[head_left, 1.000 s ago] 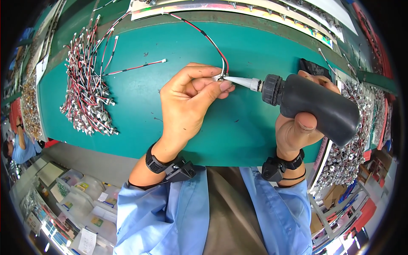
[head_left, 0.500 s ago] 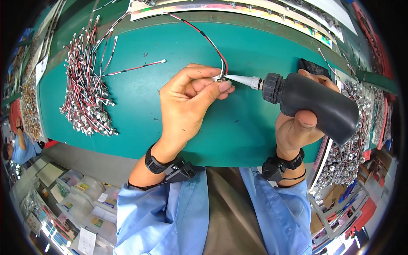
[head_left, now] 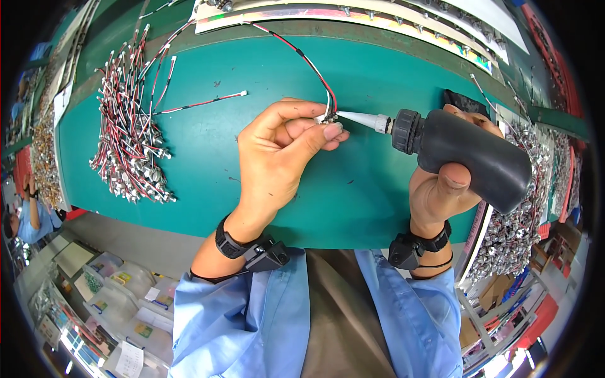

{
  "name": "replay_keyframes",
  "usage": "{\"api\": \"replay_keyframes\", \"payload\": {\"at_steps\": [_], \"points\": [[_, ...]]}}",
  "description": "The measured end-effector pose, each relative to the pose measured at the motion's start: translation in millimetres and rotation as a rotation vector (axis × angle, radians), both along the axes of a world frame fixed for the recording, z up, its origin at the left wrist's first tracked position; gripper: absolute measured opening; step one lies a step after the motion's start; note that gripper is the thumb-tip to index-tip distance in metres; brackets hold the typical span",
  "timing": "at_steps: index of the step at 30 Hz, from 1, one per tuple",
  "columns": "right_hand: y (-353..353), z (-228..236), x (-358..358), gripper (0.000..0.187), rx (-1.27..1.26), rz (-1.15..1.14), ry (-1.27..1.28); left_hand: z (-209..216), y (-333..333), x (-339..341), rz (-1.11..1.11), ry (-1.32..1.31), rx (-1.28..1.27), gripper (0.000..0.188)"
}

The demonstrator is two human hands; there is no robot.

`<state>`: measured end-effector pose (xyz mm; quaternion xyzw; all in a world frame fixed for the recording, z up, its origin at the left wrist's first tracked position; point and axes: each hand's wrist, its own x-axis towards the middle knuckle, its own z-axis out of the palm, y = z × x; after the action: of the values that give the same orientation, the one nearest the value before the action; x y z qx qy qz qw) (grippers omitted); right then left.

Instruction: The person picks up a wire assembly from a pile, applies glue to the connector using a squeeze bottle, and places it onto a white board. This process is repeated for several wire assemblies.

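Between thumb and fingers, my left hand (head_left: pixel 277 148) pinches the small end part of a red, white and black wire harness (head_left: pixel 310 62). Its wires rise from my fingertips and arch back to the far left edge of the bench. My right hand (head_left: pixel 444 189) grips a black squeeze bottle (head_left: pixel 476 157), tilted with its nozzle pointing left. The tapered pale nozzle (head_left: pixel 364 120) meets the harness's end part, right at my left fingertips; whether anything flows out is too small to tell. My left fingers partly hide the end part.
A heap of similar wire harnesses (head_left: pixel 129 132) lies on the green bench mat (head_left: pixel 208 151) at left. A long pale rack (head_left: pixel 353 17) with small metal parts runs along the back. More harnesses (head_left: pixel 510 242) are piled at right. Clear plastic bins (head_left: pixel 120 302) stand lower left.
Both hands stay almost still, with the nozzle tip kept at the harness's end part. The whole view has shifted very slightly.
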<state>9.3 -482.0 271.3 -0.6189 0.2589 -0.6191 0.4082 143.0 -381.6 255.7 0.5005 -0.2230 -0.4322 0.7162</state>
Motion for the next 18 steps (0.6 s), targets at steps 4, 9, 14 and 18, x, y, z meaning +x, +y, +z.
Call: {"api": "replay_keyframes", "payload": {"at_steps": [4, 9, 14, 18], "points": [[1, 0, 1, 0.074, 0.019, 0.015, -0.032, 1, 1, 1, -0.002, 0.007, 0.004, 0.018], [-3, -4, 3, 0.067, 0.02, 0.069, -0.048, 2, 2, 3, -0.01, 0.01, 0.009, 0.018], [-17, 3, 2, 0.056, 0.099, 0.036, -0.044, 9, -2, 4, -0.01, -0.002, -0.018, 0.018], [-28, 8, 0, 0.044, 0.35, -0.032, -0.24, 33, 5, 12, 0.085, -0.092, -0.077, 0.017]]}}
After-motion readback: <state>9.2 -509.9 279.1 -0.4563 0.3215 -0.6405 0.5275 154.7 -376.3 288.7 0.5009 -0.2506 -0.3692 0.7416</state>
